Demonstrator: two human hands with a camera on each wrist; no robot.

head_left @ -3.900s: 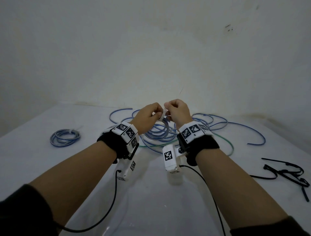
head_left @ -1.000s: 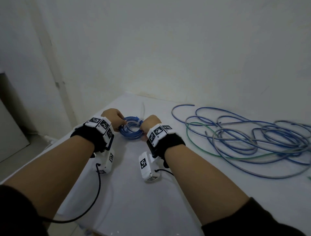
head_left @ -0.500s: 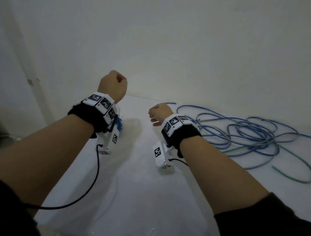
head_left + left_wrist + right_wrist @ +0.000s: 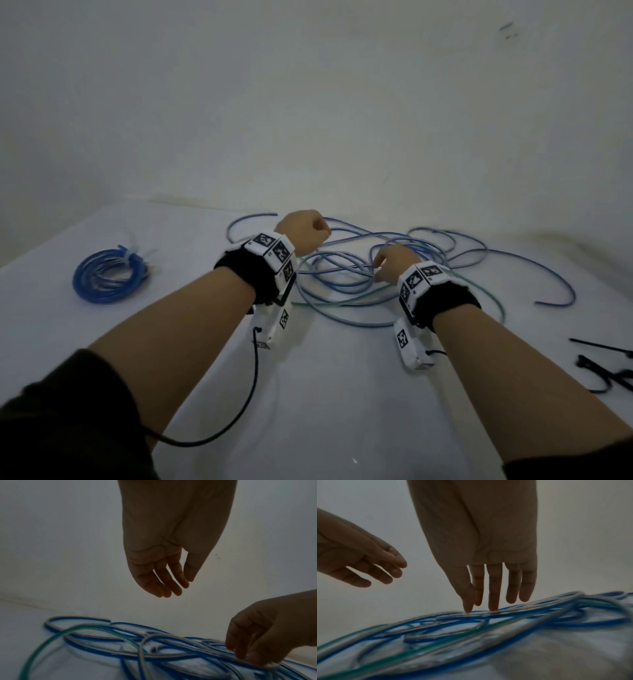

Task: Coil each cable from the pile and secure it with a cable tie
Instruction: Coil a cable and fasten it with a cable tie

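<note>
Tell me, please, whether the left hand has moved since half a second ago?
Yes. The left hand has swung rightward, away from the coiled blue cable bundle it then covered, and hangs open over the loose blue cable pile.

Bare forearms, dark sleeves (image 4: pixel 68 421) pushed up near the elbows. On each wrist a black strap (image 4: pixel 445 303) topped by a white band (image 4: pixel 274 251) printed with square black-and-white markers. Beneath each wrist a white camera block (image 4: pixel 409 346) bearing one more marker, with a thin black cable (image 4: pixel 236 425) looping back from the left one toward the sleeve.
</note>
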